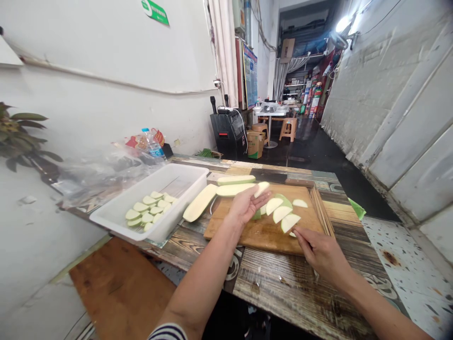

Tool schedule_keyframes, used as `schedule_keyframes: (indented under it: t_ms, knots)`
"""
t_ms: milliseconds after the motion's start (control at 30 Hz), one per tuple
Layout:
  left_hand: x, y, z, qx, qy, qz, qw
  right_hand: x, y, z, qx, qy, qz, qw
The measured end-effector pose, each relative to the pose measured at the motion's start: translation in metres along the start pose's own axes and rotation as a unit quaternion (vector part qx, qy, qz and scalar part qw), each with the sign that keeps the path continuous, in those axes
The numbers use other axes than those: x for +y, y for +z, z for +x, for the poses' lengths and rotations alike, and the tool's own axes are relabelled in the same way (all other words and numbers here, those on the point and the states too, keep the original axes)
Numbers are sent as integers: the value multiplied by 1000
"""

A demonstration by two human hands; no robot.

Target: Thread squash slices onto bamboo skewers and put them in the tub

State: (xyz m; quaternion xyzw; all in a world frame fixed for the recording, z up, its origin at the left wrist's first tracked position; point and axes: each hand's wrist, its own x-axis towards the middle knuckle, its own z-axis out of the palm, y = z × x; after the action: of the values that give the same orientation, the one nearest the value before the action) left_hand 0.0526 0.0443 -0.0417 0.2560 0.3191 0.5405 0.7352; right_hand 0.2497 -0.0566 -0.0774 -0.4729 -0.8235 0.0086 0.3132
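Note:
My left hand (247, 205), palm partly turned up, pinches a pale half-round slice of green-skinned squash (262, 189) over the cutting board (240, 231). Opposite it, my right hand (318, 252) is closed at the near end of a row of squash slices (282, 214), which appear threaded on a thin skewer mostly hidden by slices and fingers. More cut slices lie on the wooden board, one of them a loose slice (300, 203) toward its far right. Along the board's right edge rests a bundle of thin wooden skewers (322, 212).
A white plastic tub (191, 175) with several slices stands left. Between it and the board lies a squash half (200, 203), with more long pieces (236, 180) behind. A knife (299, 182) lies past the board. Plastic bags and a water bottle (154, 144) sit by the wall.

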Motion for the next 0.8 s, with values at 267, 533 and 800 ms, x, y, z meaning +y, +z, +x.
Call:
schedule_keyframes:
  t_ms: [267, 533, 800]
  knots:
    - [-3, 5, -5, 7, 62, 58, 996, -8, -4, 2, 7, 28, 33, 999]
    - [-2, 3, -2, 14, 36, 34, 999, -7, -2, 1, 9, 22, 30, 999]
    - [-1, 2, -1, 19, 27, 17, 999, -7, -3, 0, 23, 13, 31, 999]
